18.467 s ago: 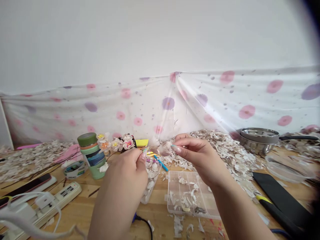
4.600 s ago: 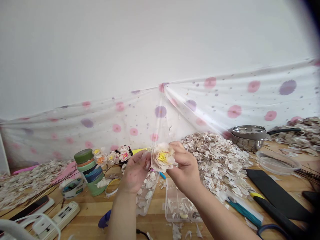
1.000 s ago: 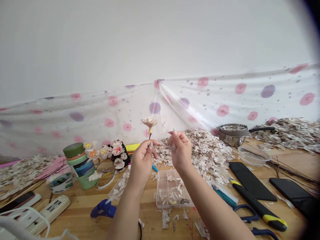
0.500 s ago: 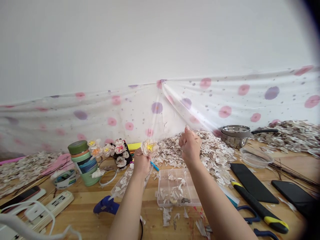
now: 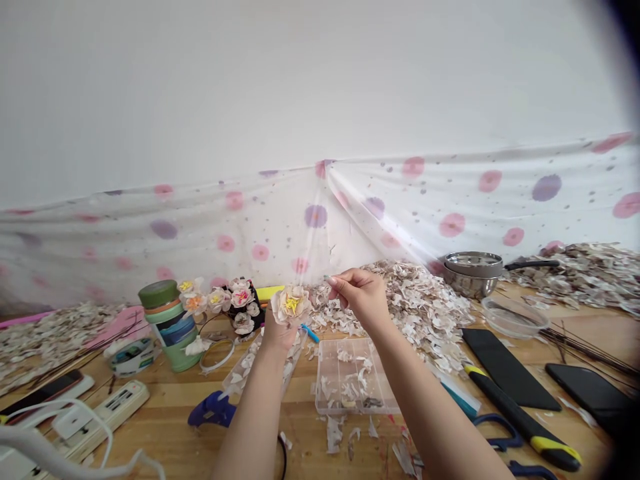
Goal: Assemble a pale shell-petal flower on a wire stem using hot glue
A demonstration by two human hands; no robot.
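Observation:
My left hand (image 5: pixel 280 332) grips a handmade flower (image 5: pixel 291 305) with pale petals and a yellow centre, which faces me. The flower hides most of the fingers. To its right, my right hand (image 5: pixel 363 293) is held in a pinch, with thumb and forefinger pressed together. Whatever is between those fingertips, if anything, is too small to make out. Behind the right hand lies a heap of whitish petal-like flakes (image 5: pixel 420 310). Under the hands sits a clear compartment box (image 5: pixel 345 373) with a few flakes in it. More finished flowers (image 5: pixel 240 298) stand left of my left hand.
At left are a green jar (image 5: pixel 173 327), a power strip (image 5: pixel 107 420) and a blue glue gun (image 5: pixel 213 410). Metal bowls (image 5: pixel 473 273), a black-and-yellow cutter (image 5: pixel 525 417), scissors (image 5: pixel 500 430) and a phone (image 5: pixel 590 393) lie at right. A spotted plastic sheet (image 5: pixel 270 220) covers the lower wall.
My right hand has moved left towards the flower and turned, so its pinched fingers now point left. The flower has shifted slightly left and down, its centre turned more towards me.

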